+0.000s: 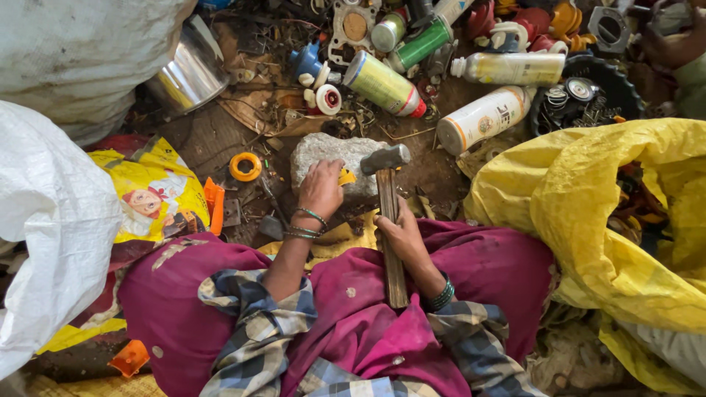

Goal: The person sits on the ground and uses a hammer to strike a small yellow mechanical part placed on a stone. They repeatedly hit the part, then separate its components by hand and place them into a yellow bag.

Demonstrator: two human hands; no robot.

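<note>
One rough grey stone block (331, 158) on the dirt ground just ahead of the knees, with one small yellow plastic piece (346, 176) pinched against its near edge by the left hand (320, 190). One hammer (387, 213), dull metal head over the stone's right end, long worn wooden handle clasped by closed fingers of the right hand (401, 237). Beyond, about five cylindrical spray cans (382, 84), one orange plastic ring (245, 166), one shiny steel pot (190, 73); at right, one crinkled yellow sack (588, 198).
</note>
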